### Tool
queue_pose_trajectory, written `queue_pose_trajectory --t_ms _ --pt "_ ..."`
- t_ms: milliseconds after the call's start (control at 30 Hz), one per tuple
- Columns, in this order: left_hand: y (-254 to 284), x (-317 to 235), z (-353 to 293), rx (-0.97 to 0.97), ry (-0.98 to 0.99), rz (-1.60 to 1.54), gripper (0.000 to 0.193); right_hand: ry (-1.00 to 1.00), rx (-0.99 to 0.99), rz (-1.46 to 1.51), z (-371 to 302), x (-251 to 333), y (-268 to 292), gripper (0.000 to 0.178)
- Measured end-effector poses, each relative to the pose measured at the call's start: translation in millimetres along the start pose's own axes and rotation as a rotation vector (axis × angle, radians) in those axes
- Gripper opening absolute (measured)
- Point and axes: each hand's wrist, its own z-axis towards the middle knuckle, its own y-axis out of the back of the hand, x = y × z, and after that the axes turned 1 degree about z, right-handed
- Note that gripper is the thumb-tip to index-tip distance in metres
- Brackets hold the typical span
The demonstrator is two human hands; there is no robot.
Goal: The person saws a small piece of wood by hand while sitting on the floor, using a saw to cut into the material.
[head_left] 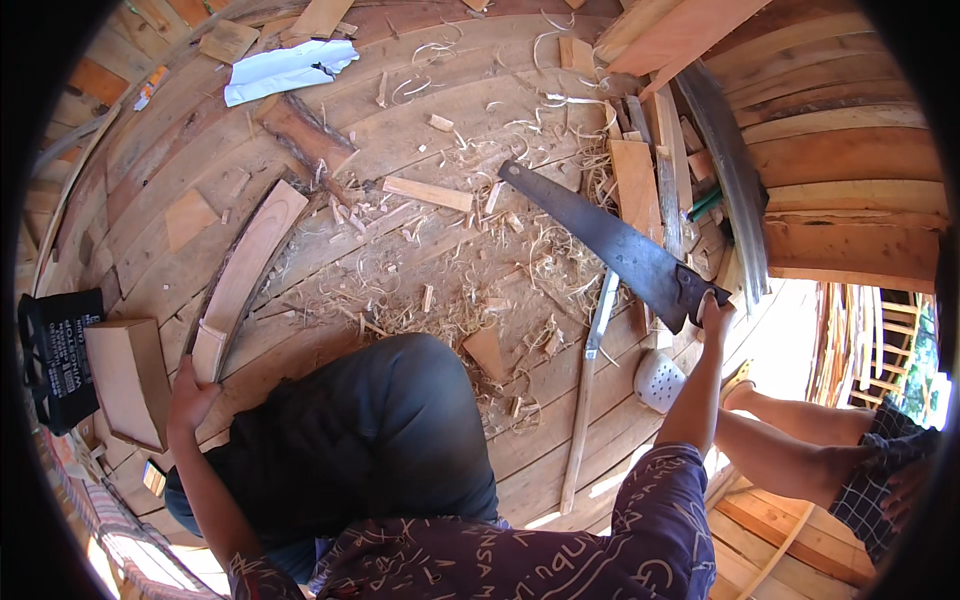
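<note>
My right hand (714, 312) is closed round the handle of a handsaw (612, 245). The dark blade is held out over the floor, its tip pointing to the far left. At the left, my left hand (192, 396) grips the near end of a long wooden board (252, 262) that has a dark bark edge. A short pale wood piece (208, 350) rests at that near end, close to my fingers. Saw and board are well apart, with my bent knee (410, 400) between my arms.
Curled shavings and offcuts litter the plank floor (540, 420). A bark-edged chunk (305, 135) lies beyond the board, and a cardboard-coloured box (130, 380) stands at the left. Boards (640, 185) are stacked at right. Another person's bare legs (780, 440) and a white clog (660, 380) are nearby.
</note>
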Motion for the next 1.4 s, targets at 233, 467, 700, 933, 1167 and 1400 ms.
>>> queue_pose_trajectory --t_ms 233,467,700,933,1167,1400 --pt "2.0 6.1 1.8 -0.201 -0.246 -0.023 0.063 -0.133 0.023 0.437 -77.2 47.5 -12.5 0.016" --pt "-14.8 -81.7 48.1 -0.369 -0.428 -0.13 0.071 -0.078 0.356 0.916 -220.9 191.6 -66.7 0.005" --pt "-45.9 -107.6 93.6 -0.585 -0.347 -0.046 0.074 -0.047 0.758 1.062 -325.7 290.9 -141.0 0.013" --pt "-58.3 -103.5 122.1 -0.769 -0.407 0.004 0.077 0.268 0.955 0.886 -342.5 314.0 -169.7 0.023" --pt "-45.2 -108.4 132.2 -0.73 -0.346 -0.067 0.067 0.474 0.852 0.626 -356.9 329.6 -175.3 0.021" --pt "-36.8 -109.3 133.9 -0.647 -0.31 -0.075 0.067 0.463 0.847 0.604 -357.7 328.5 -178.1 0.019"
